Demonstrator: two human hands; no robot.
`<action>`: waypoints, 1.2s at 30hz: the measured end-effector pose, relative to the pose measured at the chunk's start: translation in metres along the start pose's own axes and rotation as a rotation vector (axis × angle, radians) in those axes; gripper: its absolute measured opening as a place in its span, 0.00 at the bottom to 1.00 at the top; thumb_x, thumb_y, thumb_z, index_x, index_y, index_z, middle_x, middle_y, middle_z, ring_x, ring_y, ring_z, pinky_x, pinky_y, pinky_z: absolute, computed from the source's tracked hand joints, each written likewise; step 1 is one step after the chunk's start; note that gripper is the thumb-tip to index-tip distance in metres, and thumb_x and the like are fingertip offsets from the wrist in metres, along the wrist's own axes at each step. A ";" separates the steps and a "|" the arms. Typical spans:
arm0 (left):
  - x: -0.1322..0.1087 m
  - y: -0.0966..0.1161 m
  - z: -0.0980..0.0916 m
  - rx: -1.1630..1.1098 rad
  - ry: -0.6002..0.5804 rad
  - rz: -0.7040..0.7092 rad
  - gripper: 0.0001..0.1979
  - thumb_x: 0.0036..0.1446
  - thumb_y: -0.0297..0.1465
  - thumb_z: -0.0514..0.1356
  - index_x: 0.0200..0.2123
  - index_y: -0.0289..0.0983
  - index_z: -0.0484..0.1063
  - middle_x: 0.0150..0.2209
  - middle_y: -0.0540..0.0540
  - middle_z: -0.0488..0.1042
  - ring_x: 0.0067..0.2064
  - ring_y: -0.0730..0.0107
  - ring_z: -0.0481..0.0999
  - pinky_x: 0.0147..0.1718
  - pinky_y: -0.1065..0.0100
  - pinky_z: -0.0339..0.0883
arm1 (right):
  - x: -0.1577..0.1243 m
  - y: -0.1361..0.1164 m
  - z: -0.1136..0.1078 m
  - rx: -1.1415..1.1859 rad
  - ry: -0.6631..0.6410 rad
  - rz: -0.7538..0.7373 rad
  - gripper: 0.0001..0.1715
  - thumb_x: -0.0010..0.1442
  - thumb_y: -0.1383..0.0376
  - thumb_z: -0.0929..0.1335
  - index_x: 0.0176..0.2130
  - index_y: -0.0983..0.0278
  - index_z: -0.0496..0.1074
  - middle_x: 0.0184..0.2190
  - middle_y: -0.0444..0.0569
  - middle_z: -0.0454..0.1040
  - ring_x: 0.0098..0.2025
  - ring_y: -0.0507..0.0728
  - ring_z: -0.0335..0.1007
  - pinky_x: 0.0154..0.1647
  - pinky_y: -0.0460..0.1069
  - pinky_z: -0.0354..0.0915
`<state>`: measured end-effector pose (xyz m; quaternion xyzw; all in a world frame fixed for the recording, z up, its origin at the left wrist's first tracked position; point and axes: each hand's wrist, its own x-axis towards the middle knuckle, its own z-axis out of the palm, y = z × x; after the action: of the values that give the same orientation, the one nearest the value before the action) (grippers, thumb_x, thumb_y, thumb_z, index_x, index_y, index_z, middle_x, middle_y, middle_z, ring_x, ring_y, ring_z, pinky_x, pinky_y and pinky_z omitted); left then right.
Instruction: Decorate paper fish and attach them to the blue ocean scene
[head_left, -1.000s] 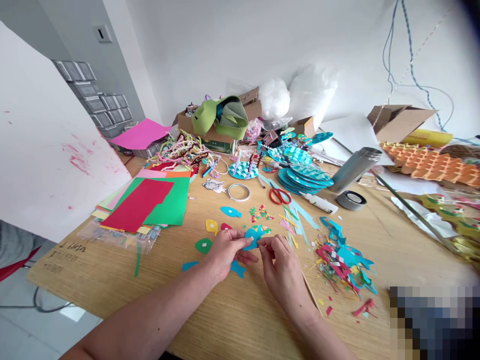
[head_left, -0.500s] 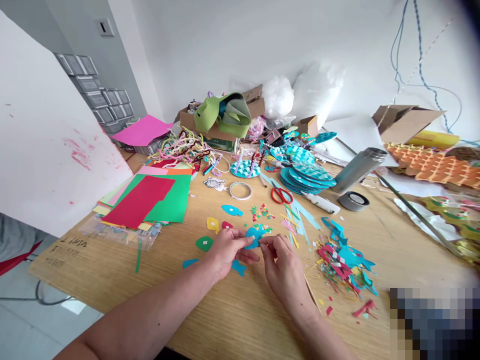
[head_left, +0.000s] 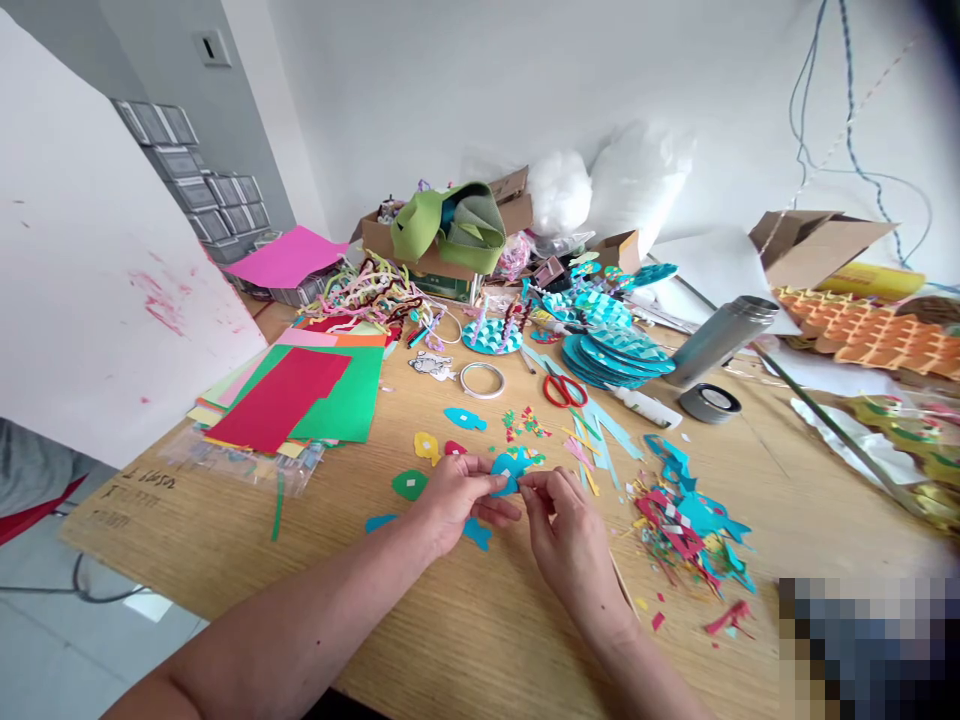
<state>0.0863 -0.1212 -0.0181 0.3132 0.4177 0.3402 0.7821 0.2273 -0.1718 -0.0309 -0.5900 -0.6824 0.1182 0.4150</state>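
Between my hands, just above the table, is a blue paper fish cutout (head_left: pixel 508 468). My left hand (head_left: pixel 461 500) pinches its left side between thumb and fingers. At its right edge the fingertips of my right hand (head_left: pixel 562 520) are pressed together; whether they grip the fish's edge or some tiny piece is too small to tell. Around my left hand lie a green fish (head_left: pixel 409 486), a yellow fish (head_left: pixel 427 447), a red cutout (head_left: pixel 454 449) and another blue fish (head_left: pixel 465 418), several bearing small white squares. My left forearm partly covers more blue cutouts (head_left: pixel 478 534).
Red scissors (head_left: pixel 565 391), a tape roll (head_left: pixel 482 380) and a glue tube (head_left: pixel 646 407) lie beyond my hands. Paper scraps (head_left: pixel 686 520) cover the right side. Coloured sheets (head_left: pixel 300 400) are stacked left. A steel flask (head_left: pixel 720 340) stands near blue paper discs (head_left: pixel 615 358).
The view has shifted very slightly. Both hands keep almost the same pose at the blue fish; nothing has been let go.
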 end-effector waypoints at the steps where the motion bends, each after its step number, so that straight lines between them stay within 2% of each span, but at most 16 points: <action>1: 0.000 0.000 0.000 0.000 0.001 0.000 0.14 0.40 0.31 0.69 0.31 0.31 0.74 0.28 0.45 0.78 0.22 0.68 0.78 0.17 0.74 0.67 | 0.000 0.000 0.000 0.001 0.002 0.004 0.08 0.64 0.68 0.60 0.36 0.62 0.68 0.33 0.49 0.69 0.34 0.55 0.65 0.34 0.50 0.63; 11: 0.000 0.001 0.001 -0.008 -0.004 -0.002 0.13 0.40 0.30 0.69 0.30 0.31 0.73 0.27 0.45 0.78 0.21 0.69 0.78 0.15 0.75 0.66 | 0.001 0.001 0.000 -0.006 0.002 0.000 0.08 0.64 0.68 0.60 0.35 0.63 0.68 0.32 0.49 0.69 0.33 0.55 0.65 0.33 0.50 0.62; 20: -0.002 0.002 0.004 -0.013 -0.006 0.040 0.12 0.40 0.30 0.67 0.29 0.30 0.73 0.27 0.43 0.78 0.23 0.67 0.78 0.21 0.73 0.70 | 0.002 0.000 -0.001 -0.063 0.009 -0.033 0.08 0.65 0.68 0.61 0.35 0.63 0.68 0.31 0.48 0.68 0.33 0.55 0.64 0.33 0.50 0.61; 26: -0.003 0.003 0.005 -0.011 -0.010 0.060 0.10 0.40 0.29 0.63 0.29 0.29 0.73 0.26 0.43 0.78 0.23 0.66 0.79 0.22 0.72 0.70 | 0.001 0.000 -0.003 -0.102 0.003 -0.094 0.06 0.63 0.71 0.62 0.37 0.63 0.68 0.31 0.47 0.67 0.34 0.55 0.63 0.34 0.49 0.60; 36: -0.001 0.002 0.004 0.010 -0.034 0.096 0.09 0.42 0.27 0.61 0.30 0.29 0.74 0.30 0.42 0.79 0.24 0.67 0.79 0.23 0.72 0.71 | 0.002 -0.002 -0.002 -0.078 0.002 -0.107 0.07 0.63 0.72 0.62 0.35 0.64 0.68 0.30 0.47 0.65 0.33 0.55 0.61 0.33 0.49 0.58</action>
<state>0.0886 -0.1216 -0.0145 0.3427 0.3906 0.3696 0.7704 0.2274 -0.1712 -0.0270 -0.5685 -0.7166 0.0689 0.3981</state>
